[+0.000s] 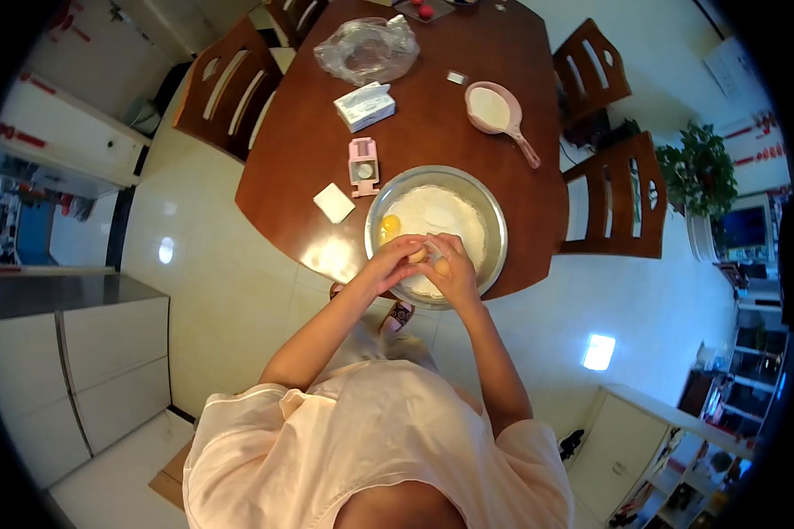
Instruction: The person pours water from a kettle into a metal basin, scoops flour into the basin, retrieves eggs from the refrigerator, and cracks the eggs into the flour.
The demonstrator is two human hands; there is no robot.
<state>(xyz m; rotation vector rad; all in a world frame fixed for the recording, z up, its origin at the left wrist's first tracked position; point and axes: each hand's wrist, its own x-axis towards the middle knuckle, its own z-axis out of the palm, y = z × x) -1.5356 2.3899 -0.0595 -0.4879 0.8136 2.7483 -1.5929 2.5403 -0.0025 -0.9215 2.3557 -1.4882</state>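
A wide metal bowl (499, 212) of white flour (459, 218) stands near the table's front edge. Toward its left side, a yellow egg yolk (389, 227) lies on the flour. Over the bowl's near part, my left hand (392, 264) grips a brown eggshell piece (417, 255). Close beside it, my right hand (456, 275) has its fingers curled round another brown eggshell piece (441, 265). Both hands nearly touch, with the shell pieces apart between them. What is inside the shells is hidden by the fingers.
Left of the bowl are a pink-framed device (363, 167) and a white square item (333, 203). Farther back lie a tissue pack (364, 108) and a clear plastic bag (368, 50). A pink ladle-like scoop (500, 110) of white powder sits right. Chairs (616, 196) flank the table (432, 132).
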